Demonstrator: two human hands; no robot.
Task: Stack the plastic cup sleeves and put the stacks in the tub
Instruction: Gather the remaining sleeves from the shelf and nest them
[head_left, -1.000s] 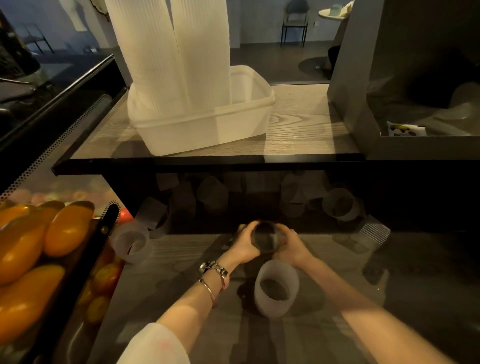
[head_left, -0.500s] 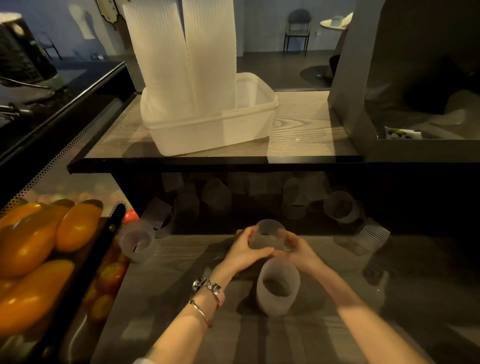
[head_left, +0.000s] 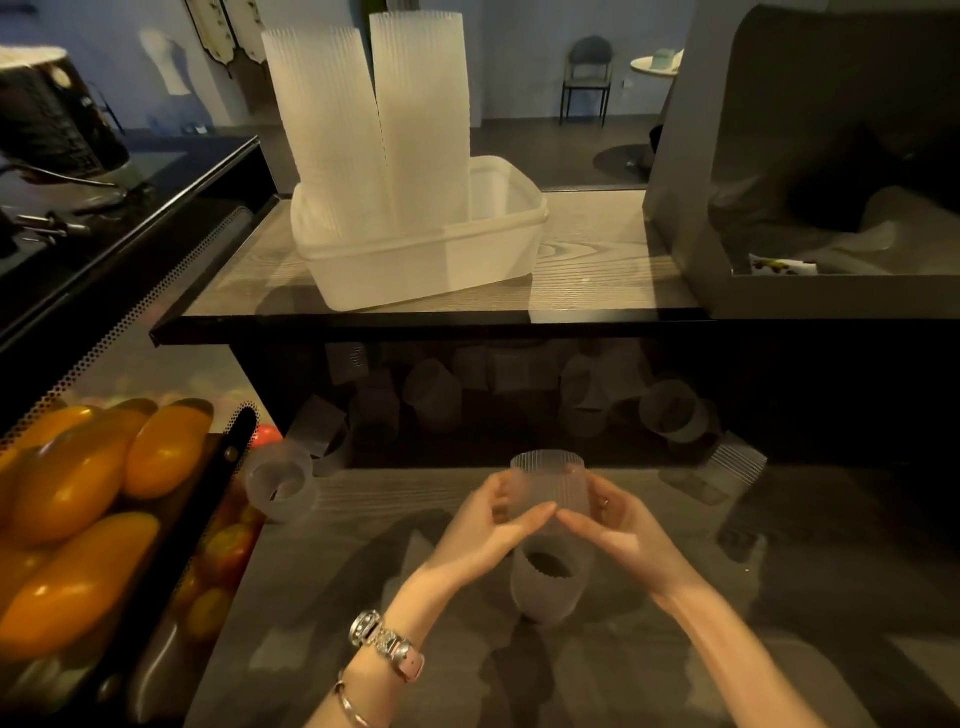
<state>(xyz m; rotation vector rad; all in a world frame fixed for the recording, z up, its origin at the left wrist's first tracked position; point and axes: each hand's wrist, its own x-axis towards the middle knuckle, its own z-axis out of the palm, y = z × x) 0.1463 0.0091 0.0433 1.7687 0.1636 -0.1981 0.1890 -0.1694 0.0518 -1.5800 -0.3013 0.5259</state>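
Head view: both hands' fingers (head_left: 524, 519) grasp a sleeve (head_left: 549, 480) above another sleeve (head_left: 548, 584).

Left hand (head_left: 488, 525) and right hand (head_left: 615, 522) hold one ribbed sleeve (head_left: 549, 486) between them, above another sleeve (head_left: 550, 582) standing on the lower counter (head_left: 727, 649). Tub (head_left: 415, 265) on upper shelf (head_left: 597, 270) holds two tall stacks (head_left: 374, 135). Loose sleeves (head_left: 670, 415) lie under the shelf.
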